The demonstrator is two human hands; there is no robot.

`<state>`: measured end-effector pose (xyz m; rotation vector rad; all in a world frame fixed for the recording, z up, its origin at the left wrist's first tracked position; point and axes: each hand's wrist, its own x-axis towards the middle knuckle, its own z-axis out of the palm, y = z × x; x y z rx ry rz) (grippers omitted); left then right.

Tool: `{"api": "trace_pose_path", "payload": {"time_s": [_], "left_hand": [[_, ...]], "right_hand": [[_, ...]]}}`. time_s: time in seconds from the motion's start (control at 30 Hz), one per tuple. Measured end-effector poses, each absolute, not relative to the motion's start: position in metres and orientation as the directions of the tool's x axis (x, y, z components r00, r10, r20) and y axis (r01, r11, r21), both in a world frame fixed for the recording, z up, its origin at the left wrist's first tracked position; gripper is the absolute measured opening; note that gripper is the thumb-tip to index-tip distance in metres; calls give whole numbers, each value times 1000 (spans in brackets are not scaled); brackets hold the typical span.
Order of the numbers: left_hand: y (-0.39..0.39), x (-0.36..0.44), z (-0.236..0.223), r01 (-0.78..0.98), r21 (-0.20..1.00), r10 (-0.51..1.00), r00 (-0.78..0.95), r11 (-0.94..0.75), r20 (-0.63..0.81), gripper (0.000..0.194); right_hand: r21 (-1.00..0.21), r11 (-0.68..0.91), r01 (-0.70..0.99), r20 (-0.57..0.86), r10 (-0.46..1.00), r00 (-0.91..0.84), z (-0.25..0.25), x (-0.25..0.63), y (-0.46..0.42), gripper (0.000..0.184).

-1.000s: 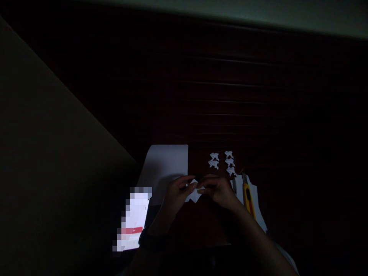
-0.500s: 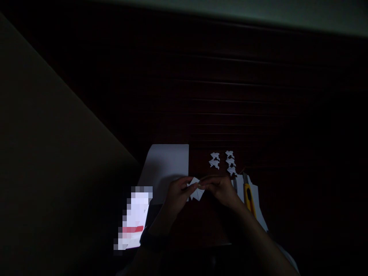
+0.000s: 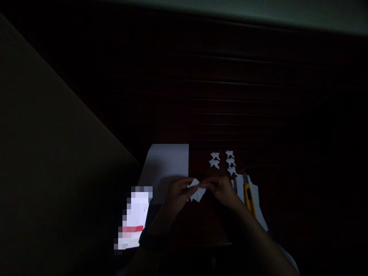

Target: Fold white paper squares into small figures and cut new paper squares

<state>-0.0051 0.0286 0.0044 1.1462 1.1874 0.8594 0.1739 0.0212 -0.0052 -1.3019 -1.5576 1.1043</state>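
Note:
Between my hands is a small folded piece of white paper (image 3: pixel 197 194) with pointed corners and crease lines. My left hand (image 3: pixel 176 195) pinches its left side, thumb on top and fingers behind. On the other side, my right hand (image 3: pixel 220 188) grips the paper's right edge between thumb and fingertips. Several small folded paper figures (image 3: pixel 214 163) lie beyond my hands in two columns. The dim light hides the finer folds.
A large white paper sheet (image 3: pixel 169 161) lies at the left behind my left hand. A lit screen (image 3: pixel 137 214), partly pixelated, stands at lower left. To the right, a yellow utility knife (image 3: pixel 248 197) rests on white paper (image 3: pixel 260 207). Dark wooden table (image 3: pixel 201 230) lies beneath.
The folded paper has turned and shifted slightly between my fingers. My right fingers have drawn back a little to its right edge, showing more of it. The figures and knife stay put.

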Motion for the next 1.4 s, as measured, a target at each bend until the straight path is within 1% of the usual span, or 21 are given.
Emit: {"api": "trace_pose_path", "payload": {"time_s": [0.17,0.33,0.43,0.63,0.7,0.83,0.9,0.97,1.07,1.23,1.33,1.4], "left_hand": [[28,-5,10,88,966,947,197,243,-256,29],[27,-6,12,91,969,940,236,230,-245,30],[26,-4,14,96,976,945,246,196,-214,28],[26,-1,12,88,976,942,258,198,-214,27],[26,-2,12,82,977,947,242,196,-210,27],[26,-4,15,106,965,942,213,240,-258,30],[26,-5,16,100,964,940,220,246,-263,30],[26,-5,16,87,970,943,229,229,-243,30],[27,-4,14,84,978,949,241,190,-205,31],[27,-1,11,82,988,957,248,132,-148,28],[25,0,11,118,989,958,263,86,-115,26],[24,1,12,144,988,958,268,62,-99,25]], "right_hand": [[-958,108,264,66,984,-164,-4,174,21,9],[-970,114,216,77,982,-174,-2,173,20,9],[-959,90,270,54,989,-141,-1,172,19,8],[-924,72,375,49,996,-71,1,169,17,8],[-923,100,372,69,993,-95,2,170,18,8],[-948,157,275,99,972,-214,1,173,20,6],[-954,161,254,102,968,-230,2,174,20,6],[-954,140,266,91,978,-189,2,172,19,5],[-960,74,272,54,995,-82,1,169,18,4],[-983,-7,186,2,999,46,-3,166,19,9],[-992,-51,114,-41,995,91,-7,164,19,15],[-993,-64,100,-53,992,115,-8,163,19,17]]}}
